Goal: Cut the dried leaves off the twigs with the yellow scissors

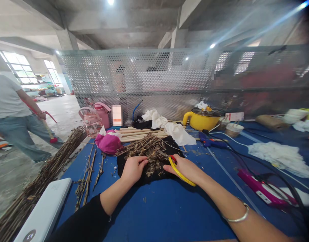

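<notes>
Dried brown plant stems (144,148) lie heaped on a black cloth (123,164) in the middle of the blue table (149,208). My left hand (134,169) is at the near left side of the heap, thumb and forefinger pinched together; what is between them, if anything, is too small to name. Scissors (171,159) with a red part at the handle are in my right hand (186,168), their blades toward the stems. A yellow measuring tape (181,175) hangs along that hand and wrist.
Behind the heap are wooden sticks (134,134), white cloths (181,133) and a yellow pot (203,120). A purple bundle (109,143) sits at left, near a white power bank (47,208). Cables and a pink power strip (265,191) lie right. A person (20,117) stands far left.
</notes>
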`<state>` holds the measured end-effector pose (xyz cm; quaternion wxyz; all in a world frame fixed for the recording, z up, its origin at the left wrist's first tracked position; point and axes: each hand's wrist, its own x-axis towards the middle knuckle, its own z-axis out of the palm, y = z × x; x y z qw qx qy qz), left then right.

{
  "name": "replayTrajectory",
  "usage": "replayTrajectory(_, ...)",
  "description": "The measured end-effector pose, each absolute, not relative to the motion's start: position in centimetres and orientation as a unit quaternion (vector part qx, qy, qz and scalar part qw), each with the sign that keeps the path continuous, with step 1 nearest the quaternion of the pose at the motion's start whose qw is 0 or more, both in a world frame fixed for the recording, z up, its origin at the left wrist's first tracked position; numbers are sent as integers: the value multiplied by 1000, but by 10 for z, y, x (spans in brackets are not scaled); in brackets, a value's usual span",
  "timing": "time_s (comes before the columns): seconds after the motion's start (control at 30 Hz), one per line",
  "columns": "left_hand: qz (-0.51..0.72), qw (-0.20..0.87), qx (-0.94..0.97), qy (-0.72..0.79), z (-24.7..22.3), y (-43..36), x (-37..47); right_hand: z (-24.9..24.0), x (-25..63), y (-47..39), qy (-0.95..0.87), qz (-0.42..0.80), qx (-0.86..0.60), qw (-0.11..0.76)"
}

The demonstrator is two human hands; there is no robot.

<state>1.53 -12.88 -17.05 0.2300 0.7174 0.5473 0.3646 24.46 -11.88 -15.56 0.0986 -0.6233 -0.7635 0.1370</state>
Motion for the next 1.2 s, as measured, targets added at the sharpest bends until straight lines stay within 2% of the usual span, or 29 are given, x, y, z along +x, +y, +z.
replayTrajectory(0.23,333,242,751,517,-169,-132,19,-155,240,-121,-764,148,-618,111)
replayTrajectory(0.57,302,233,758,529,-168,-133,19,-155,240,-117,-742,134,-656,40)
replayTrajectory(0.83,411,241,677,561,-169,-130,18,-153,245,-120,-775,139,-604,118)
replayTrajectory(1.2,358,247,742,510,-169,-134,21,-150,236,-126,-787,135,-590,120)
